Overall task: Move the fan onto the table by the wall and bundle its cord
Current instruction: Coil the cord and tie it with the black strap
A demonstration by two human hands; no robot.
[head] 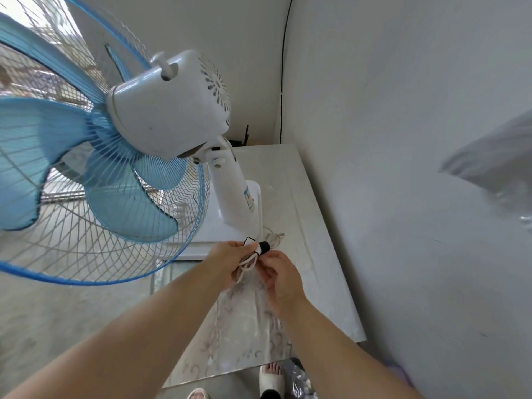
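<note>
A white fan (169, 110) with blue blades and a wire cage stands on the pale table (311, 226) beside the wall, its base near the table's left edge. Its white cord (244, 264) is gathered into loops just in front of the base. A black-and-white strap (263, 247) is wrapped around the loops. My left hand (227, 262) grips the looped cord from the left. My right hand (277, 276) pinches the bundle from the right, just below the strap. The rest of the cord trails toward the base.
A grey wall (403, 168) runs along the table's right side, with a black cable (283, 67) in the corner. A blurred grey object (495, 162) juts in at the right. My feet in slippers (270, 378) show below the table's near edge. Concrete floor lies left.
</note>
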